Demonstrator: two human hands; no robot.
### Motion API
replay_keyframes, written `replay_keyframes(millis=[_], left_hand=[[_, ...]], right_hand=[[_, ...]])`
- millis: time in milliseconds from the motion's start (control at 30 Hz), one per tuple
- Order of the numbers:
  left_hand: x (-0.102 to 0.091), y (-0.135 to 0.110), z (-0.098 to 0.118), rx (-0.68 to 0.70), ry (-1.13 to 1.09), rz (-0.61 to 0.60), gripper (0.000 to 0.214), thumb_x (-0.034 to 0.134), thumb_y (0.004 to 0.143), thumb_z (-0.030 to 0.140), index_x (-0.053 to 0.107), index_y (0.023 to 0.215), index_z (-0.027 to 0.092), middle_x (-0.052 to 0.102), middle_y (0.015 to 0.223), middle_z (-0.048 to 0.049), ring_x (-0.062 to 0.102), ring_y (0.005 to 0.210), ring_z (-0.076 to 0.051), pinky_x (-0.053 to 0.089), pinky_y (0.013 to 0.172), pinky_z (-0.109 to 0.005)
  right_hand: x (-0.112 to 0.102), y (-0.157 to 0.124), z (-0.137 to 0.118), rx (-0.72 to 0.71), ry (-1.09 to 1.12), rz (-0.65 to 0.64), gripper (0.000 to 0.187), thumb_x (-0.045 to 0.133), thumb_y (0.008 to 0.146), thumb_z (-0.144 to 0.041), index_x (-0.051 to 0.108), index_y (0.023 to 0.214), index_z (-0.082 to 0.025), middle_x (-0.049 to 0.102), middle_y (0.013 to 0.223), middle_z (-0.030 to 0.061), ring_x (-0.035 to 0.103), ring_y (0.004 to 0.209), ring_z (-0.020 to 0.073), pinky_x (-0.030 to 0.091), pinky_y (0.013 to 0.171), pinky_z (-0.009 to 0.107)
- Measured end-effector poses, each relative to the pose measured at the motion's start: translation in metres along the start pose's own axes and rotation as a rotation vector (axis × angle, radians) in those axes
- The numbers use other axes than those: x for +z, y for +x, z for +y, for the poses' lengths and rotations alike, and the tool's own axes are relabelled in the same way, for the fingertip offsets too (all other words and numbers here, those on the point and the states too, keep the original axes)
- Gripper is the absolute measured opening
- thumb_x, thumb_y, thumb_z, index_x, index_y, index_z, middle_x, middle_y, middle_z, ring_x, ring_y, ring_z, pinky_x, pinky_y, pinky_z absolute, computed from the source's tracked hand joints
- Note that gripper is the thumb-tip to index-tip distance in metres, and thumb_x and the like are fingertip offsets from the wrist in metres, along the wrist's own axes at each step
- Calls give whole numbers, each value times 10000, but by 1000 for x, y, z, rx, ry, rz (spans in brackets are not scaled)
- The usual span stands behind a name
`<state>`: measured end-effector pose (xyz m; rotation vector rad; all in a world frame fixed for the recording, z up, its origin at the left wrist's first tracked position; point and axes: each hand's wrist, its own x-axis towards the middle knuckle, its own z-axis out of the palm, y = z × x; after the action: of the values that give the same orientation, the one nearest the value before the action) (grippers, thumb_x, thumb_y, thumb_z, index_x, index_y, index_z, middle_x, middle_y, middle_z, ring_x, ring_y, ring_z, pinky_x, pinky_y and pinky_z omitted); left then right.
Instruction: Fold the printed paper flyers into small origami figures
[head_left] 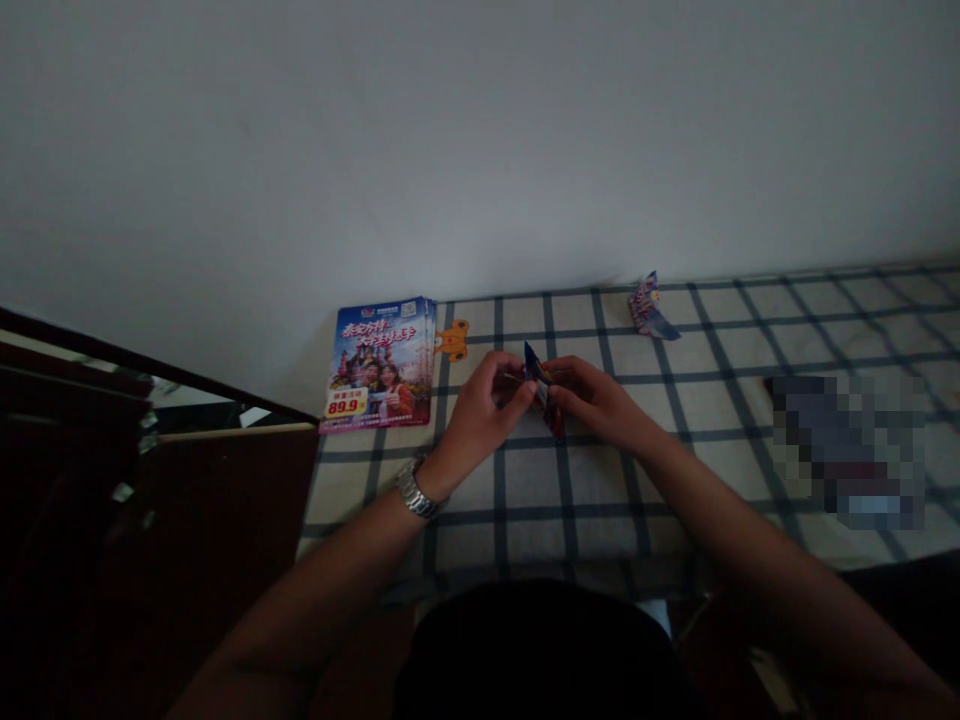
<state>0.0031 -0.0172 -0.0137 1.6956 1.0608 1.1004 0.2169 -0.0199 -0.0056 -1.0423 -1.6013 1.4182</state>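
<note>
My left hand (480, 405) and my right hand (600, 403) face each other and pinch a folded piece of glossy printed paper (541, 392) between their fingers. The paper is blue and red, and my fingers hide part of it. To the left of my left hand lies a stack of glossy travel leaflets (379, 365) with a yellow "89.9" price label. A similar folded paper piece (651, 310) sits on the checked cloth (570, 500) beyond my right hand, touching neither hand.
An orange cut-out bear shape (452, 340) peeks from under the leaflets. A pixelated, blurred object (847, 450) lies on the cloth at the right. A white wall (480, 150) rises behind the cloth. Dark wooden furniture (225, 480) stands to the left. A metal watch (416, 488) circles my left wrist.
</note>
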Motion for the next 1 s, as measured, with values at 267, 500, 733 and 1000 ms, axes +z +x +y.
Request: replay_keyframes(millis=[267,500,733,1000], left_hand=[[-1,0,3,13,113,6,144,650,972,330,562,1006,221,648,960,-31,663,870,-170,586,783,-305],[2,1,4,51,135,-1,66,610,946,202,557,982,217,639,966,-25,649,874,-159,574,802,-303],[3,0,7,20,96,-30,107,642,959,269,555,994,218,639,970,-19,657,855,-151,568,790,-297],[4,3,3,-64,86,-75,146,642,927,251,570,1049,214,681,926,-12,670,798,-163,553,690,-297]], right_hand=[[-1,-2,2,-44,-72,8,317,619,977,-349,582,1278,-258,757,1182,69,745,1042,231,610,900,398],[3,1,4,-18,-112,76,322,618,917,-262,589,1238,-247,764,1113,56,758,978,221,617,871,380],[6,1,1,26,-132,109,326,688,917,-360,600,1213,-254,758,1096,62,761,932,226,629,839,389],[8,1,0,-3,-126,94,309,675,923,-347,603,1208,-251,765,1088,56,759,966,233,630,864,402]])
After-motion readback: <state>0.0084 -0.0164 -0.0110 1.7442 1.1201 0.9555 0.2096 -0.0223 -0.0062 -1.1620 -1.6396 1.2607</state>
